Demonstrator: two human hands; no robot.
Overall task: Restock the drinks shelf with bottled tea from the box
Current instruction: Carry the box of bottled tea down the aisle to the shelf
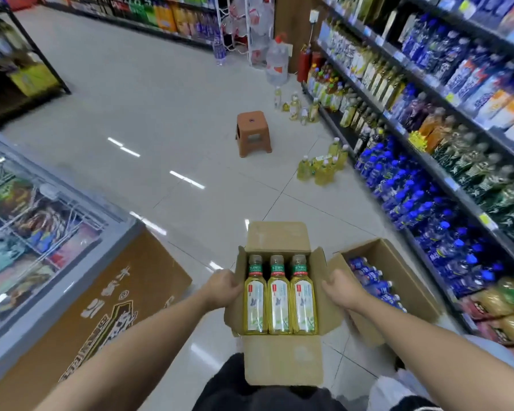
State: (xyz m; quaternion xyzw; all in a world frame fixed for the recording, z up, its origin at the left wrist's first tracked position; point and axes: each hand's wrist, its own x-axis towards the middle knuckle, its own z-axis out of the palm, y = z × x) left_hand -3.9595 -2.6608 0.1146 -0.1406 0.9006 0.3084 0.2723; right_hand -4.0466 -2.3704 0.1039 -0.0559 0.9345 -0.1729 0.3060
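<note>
So, head view: a shop aisle, seen looking down over both forearms.
Box [282,363]: open cardboard with all four flaps spread, held off the floor in front of the person's body.
Bottled tea [279,301]: three bottles in sight, lying side by side inside the box and touching one another, caps toward its far edge.
Left hand [221,287]: fingers curled round the box's left wall and flap, gripping it.
Right hand [341,289]: curled the same way round the right wall, gripping it; the fingertips are hidden by cardboard.
Drinks shelf [454,183]: runs along the right side of the aisle, well apart from the box.
Floor clutter: a second box [383,253] of blue-capped bottles just beside the right arm, loose yellow bottles [321,167] by the shelf's foot, a brown stool [253,133] further on.
Risk, tilt: if the far edge dips, the bottles probably slide toward the far flap and out.
Risk, grip: the hold is on thin side walls, which may buckle under the weight.
Risk, feet: the box hides the floor near the feet, so a step right could catch the second box.
</note>
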